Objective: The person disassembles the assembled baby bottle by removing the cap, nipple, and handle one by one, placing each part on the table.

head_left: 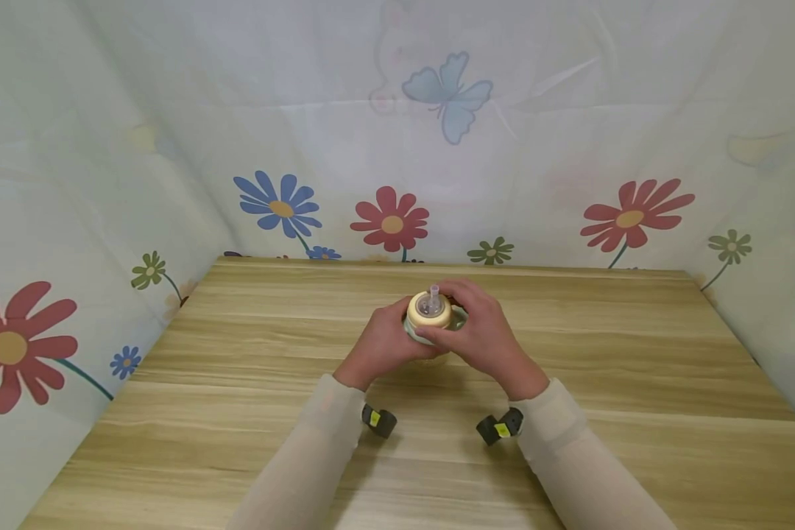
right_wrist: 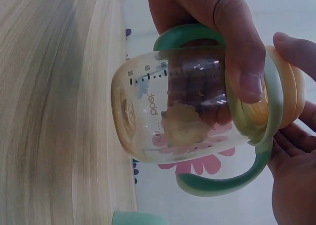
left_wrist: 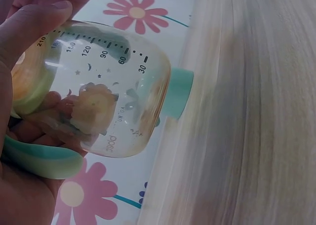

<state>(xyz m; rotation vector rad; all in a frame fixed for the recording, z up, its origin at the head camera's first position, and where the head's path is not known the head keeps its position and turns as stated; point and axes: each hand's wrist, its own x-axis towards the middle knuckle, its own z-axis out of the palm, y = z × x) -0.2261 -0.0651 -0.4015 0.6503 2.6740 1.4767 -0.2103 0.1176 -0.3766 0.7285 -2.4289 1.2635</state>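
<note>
Bottle (left_wrist: 113,82) marked 30, 60, 90, 120: the left hand (head_left: 386,340) curls round its upper part; the right hand (head_left: 482,331) pinches its cream collar (head_left: 429,322).

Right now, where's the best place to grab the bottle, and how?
Probably the green handle on the person's right, coming from that side: it curves outward with a free end, leaving finger room. The bottle's straw points up, and the left hand holds its other side.
</note>
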